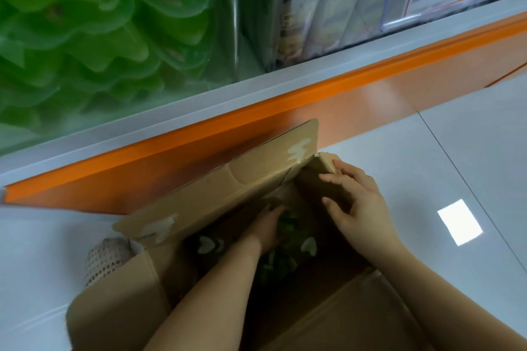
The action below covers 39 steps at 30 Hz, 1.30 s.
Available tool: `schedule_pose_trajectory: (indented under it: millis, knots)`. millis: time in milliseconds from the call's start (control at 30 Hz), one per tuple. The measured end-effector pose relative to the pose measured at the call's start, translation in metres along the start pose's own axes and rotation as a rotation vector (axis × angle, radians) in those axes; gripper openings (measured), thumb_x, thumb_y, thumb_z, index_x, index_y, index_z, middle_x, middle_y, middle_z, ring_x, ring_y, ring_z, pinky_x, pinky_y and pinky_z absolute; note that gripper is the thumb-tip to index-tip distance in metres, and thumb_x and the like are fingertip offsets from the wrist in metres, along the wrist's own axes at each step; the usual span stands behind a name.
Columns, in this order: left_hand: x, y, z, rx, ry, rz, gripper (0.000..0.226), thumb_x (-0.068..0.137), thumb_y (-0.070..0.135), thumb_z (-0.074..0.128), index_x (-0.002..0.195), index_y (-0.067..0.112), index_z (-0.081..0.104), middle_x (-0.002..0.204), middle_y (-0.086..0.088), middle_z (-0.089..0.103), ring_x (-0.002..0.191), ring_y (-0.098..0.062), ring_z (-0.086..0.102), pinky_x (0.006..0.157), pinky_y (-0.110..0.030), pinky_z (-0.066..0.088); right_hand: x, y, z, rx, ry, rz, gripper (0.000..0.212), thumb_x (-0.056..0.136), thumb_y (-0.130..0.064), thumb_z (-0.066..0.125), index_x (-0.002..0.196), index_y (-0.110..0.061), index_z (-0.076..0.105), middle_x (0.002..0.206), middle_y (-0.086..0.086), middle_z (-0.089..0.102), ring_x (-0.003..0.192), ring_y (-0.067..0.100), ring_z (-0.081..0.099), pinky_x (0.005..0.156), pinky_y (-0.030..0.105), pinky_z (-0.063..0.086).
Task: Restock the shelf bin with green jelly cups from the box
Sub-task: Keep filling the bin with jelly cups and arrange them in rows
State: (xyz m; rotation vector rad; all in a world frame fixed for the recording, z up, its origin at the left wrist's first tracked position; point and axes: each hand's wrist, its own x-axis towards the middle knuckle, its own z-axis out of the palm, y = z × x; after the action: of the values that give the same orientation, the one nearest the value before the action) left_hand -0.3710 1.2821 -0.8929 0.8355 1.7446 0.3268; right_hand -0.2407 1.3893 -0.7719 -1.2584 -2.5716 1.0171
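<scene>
Far left: shelf bin (85, 37), green stock showing behind its clear front.
Near left: a mesh shoe (105, 259) is peeking past the box (119, 308), which is sitting open on the floor against the orange shelf base (256, 111).
Centre: our left hand (268, 228) is digging into the loose jelly cups (288, 259) at the box bottom. Its fingers are buried, so we cannot tell whether they are holding any. We are judging it best to gather several, then lift straight up.
Right: our right hand (356, 208), fingers spread and gripping nothing, is pressing the right flap (325, 162) back. The upright far flap (256, 168) is crowding the way to the bin.
</scene>
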Motion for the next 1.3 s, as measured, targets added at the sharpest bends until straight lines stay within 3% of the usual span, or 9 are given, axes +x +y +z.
schedule_pose_trajectory:
  millis: [167,367,533,833,933,1033,1100,1233,1300]
  knots:
    - [-0.013,0.013,0.014,-0.182,-0.055,0.061,0.071,0.086,0.012,0.065,0.146,0.016,0.027,0.147,-0.003,0.036,0.137,-0.018,0.032,0.099,-0.009,0.020,0.002,0.004,0.001,0.077,-0.006,-0.008,0.045,0.084,0.001,0.058,0.110,-0.035,0.063,0.136,-0.008,0.046,0.129,0.010,0.037,0.102,0.019,0.029]
    - [-0.019,0.017,0.025,-0.403,-0.016,0.045,0.077,0.081,0.006,0.069,0.144,0.015,0.027,0.143,-0.005,0.039,0.129,-0.013,0.037,0.088,-0.005,0.028,0.003,0.010,-0.006,0.266,-0.090,0.060,0.049,0.089,0.007,0.050,0.112,-0.035,0.062,0.130,-0.016,0.047,0.124,-0.002,0.039,0.106,0.013,0.031]
    - [-0.022,0.027,0.034,-0.568,-0.029,0.035,0.068,0.084,0.002,0.063,0.139,0.026,0.031,0.122,0.003,0.045,0.109,-0.012,0.047,0.072,-0.024,0.054,0.001,0.014,-0.007,0.365,-0.065,0.095,0.048,0.090,0.006,0.050,0.112,-0.035,0.062,0.132,-0.013,0.050,0.127,0.002,0.040,0.109,0.023,0.035]
    - [-0.037,0.039,0.011,-0.466,0.041,0.111,0.058,0.086,-0.006,0.057,0.134,0.019,0.039,0.120,-0.003,0.049,0.112,-0.014,0.049,0.082,-0.018,0.049,0.001,0.018,-0.005,0.392,-0.003,0.075,0.049,0.089,0.008,0.050,0.113,-0.033,0.061,0.133,-0.009,0.050,0.126,0.001,0.041,0.108,0.025,0.035]
    - [-0.072,0.035,-0.021,-0.401,0.046,0.147,0.056,0.089,0.006,0.058,0.130,0.037,0.036,0.122,0.004,0.047,0.108,-0.010,0.051,0.077,-0.015,0.051,-0.001,0.015,-0.002,0.364,0.039,0.078,0.049,0.087,0.010,0.049,0.112,-0.030,0.062,0.130,-0.009,0.047,0.119,-0.007,0.038,0.099,0.002,0.028]
    - [-0.117,0.027,-0.053,-0.430,0.072,0.113,0.052,0.089,0.015,0.061,0.112,0.056,0.038,0.126,0.004,0.043,0.107,-0.020,0.058,0.073,-0.034,0.059,-0.003,0.009,-0.003,0.281,0.104,0.053,0.045,0.085,0.005,0.052,0.111,-0.029,0.064,0.127,-0.012,0.046,0.125,0.009,0.043,0.103,0.013,0.028]
    - [-0.150,0.023,-0.068,-0.463,0.134,0.108,0.052,0.088,0.016,0.062,0.110,0.058,0.040,0.127,0.003,0.043,0.105,-0.020,0.061,0.073,-0.036,0.059,-0.006,-0.007,-0.007,0.158,0.162,-0.016,0.035,0.085,-0.004,0.056,0.112,-0.024,0.066,0.127,-0.012,0.051,0.122,0.011,0.046,0.105,0.021,0.031]
    - [-0.207,0.006,-0.081,-0.598,0.346,0.148,0.054,0.086,0.010,0.064,0.112,0.053,0.043,0.121,0.005,0.048,0.098,-0.018,0.065,0.071,-0.038,0.059,-0.018,-0.058,-0.001,0.289,0.117,-0.138,0.030,0.085,-0.004,0.060,0.112,-0.019,0.065,0.115,-0.007,0.058,0.111,0.005,0.050,0.096,0.002,0.028]
    - [-0.228,-0.008,-0.080,-0.626,0.475,0.157,0.055,0.085,0.008,0.064,0.113,0.051,0.044,0.118,0.005,0.052,0.097,-0.018,0.065,0.068,-0.037,0.059,-0.025,-0.076,0.013,0.323,-0.023,-0.117,0.035,0.086,-0.005,0.061,0.118,-0.019,0.061,0.113,-0.009,0.058,0.108,0.005,0.052,0.098,0.014,0.038]
